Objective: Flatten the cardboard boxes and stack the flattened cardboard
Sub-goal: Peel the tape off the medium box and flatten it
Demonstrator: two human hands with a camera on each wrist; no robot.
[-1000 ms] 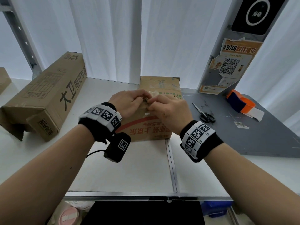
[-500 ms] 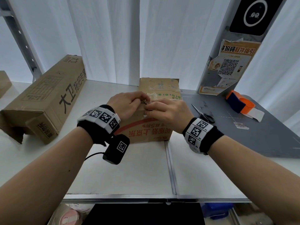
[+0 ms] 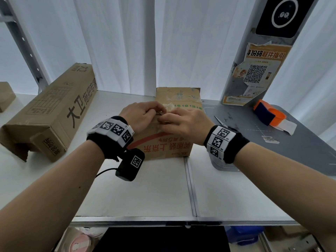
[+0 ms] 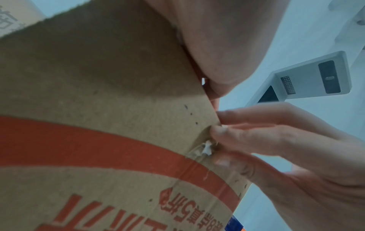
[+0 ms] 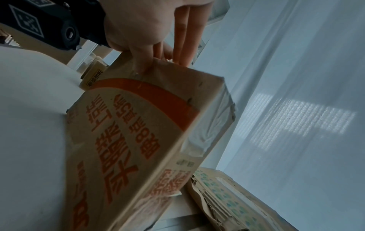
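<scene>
Standing upright – a red-printed cardboard box (image 3: 163, 148), top edge pinched by both hands.

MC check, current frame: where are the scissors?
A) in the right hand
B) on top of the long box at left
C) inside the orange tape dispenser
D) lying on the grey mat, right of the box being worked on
D: the scissors lie on the grey mat just beyond the right hand, which, with the left hand, is picking at the top edge of the red-printed box.
</scene>
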